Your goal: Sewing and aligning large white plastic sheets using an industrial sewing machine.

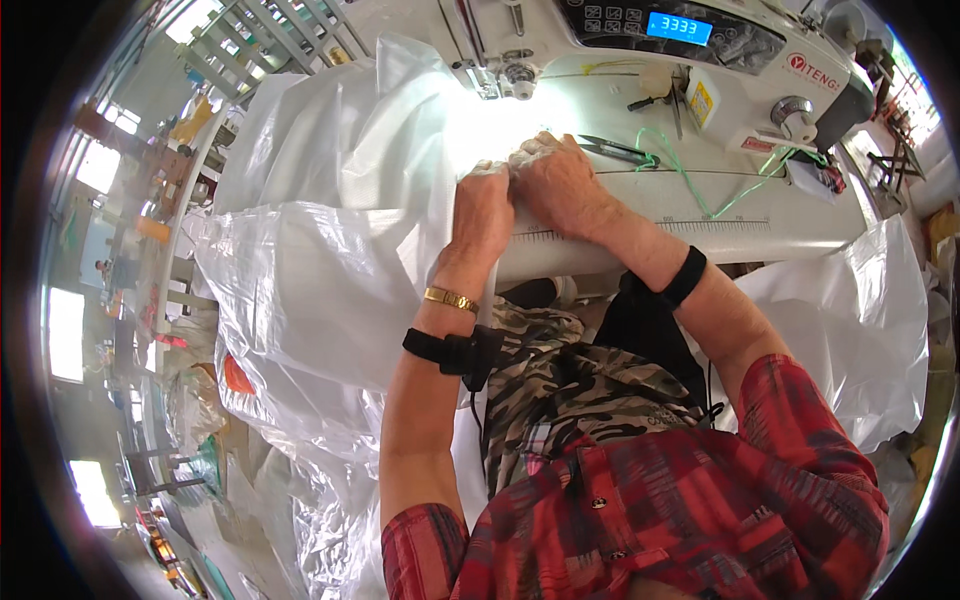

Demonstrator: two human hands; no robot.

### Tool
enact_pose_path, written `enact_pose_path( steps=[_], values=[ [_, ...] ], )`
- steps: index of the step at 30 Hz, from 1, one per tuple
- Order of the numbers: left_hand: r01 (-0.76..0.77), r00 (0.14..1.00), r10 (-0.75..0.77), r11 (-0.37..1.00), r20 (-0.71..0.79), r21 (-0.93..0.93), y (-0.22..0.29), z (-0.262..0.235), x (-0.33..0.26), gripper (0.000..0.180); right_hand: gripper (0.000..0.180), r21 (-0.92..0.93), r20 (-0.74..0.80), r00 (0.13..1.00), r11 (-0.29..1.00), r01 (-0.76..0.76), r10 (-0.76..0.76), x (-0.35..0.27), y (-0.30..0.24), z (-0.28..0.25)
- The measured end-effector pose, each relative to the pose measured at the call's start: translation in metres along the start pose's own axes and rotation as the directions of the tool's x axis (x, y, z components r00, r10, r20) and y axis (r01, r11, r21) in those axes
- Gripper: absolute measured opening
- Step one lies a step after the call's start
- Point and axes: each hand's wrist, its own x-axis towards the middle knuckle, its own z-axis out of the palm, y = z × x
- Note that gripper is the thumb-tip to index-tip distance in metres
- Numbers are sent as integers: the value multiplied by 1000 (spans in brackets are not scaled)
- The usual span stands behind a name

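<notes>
We observe a large sheet of white woven plastic fabric [320, 270] spread from the far left across the desk [700, 215] and hanging off its near edge. Our left hand [482, 205] lies on this fabric near the desk edge, fingers [490, 172] bent and pinching a bunched fold. A gold bracelet [450, 299] and a black wrist strap [440, 348] sit on the left forearm. Our right hand [560, 180] is touching the left one, fingers curled and clenched on the same bunched fold. Above both hands stands a white sewing machine [700, 50], its needle area [510, 75] just beyond the fabric. To the right, scissors [615, 150] lie on the desk beside loose green thread [740, 195]. More white fabric hangs at the far right.
</notes>
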Motion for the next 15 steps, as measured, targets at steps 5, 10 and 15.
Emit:
enact_pose_path(
  steps=[5,10,15],
  values=[
    [19,999,-18,1000,-35,12,0,1,7,6,19,45,-98,995,999,-11,15,1,-3,-7],
    [27,997,-28,999,-66,-18,-2,2,9,6,15,122,-65,998,992,-14,23,0,-5,-11],
    [65,997,-65,998,-49,-19,-3,5,10,5,16,98,-54,998,995,-29,34,3,-5,-10]
  ],
)
